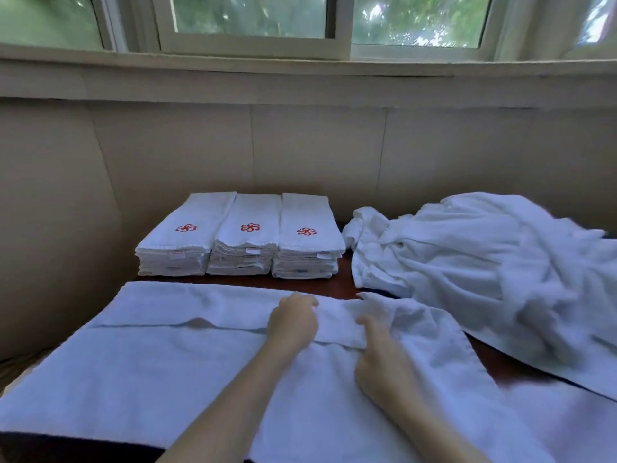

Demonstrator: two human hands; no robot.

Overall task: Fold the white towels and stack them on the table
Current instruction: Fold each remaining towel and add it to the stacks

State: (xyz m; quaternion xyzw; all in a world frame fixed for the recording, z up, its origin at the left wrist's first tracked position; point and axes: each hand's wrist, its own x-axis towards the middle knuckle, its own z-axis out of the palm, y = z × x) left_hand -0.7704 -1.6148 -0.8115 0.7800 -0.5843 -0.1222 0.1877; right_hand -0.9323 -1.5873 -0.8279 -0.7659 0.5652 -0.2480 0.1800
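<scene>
I'm working on 1 big white towel point(150, 362), lying spread over the near part of the table point(340, 286), its far long edge folded toward me as a strip. My L hand point(293, 320) is resting on that strip, fingers curled into the cloth and gripping it. My R hand point(380, 359) is sitting just beside it, thumb & forefinger pinching the strip's near edge, where the towel is bunching up. At the back, by the wall point(200, 155), 3 folded stacks are standing side by side, touching: left stack point(180, 248), middle stack point(245, 248), right stack point(307, 252), each w/ 1 red flower logo point(186, 227) on top. To the R, 1 loose heap point(484, 262) of unfolded white towels is lying; I can't count the pcs in it.
</scene>
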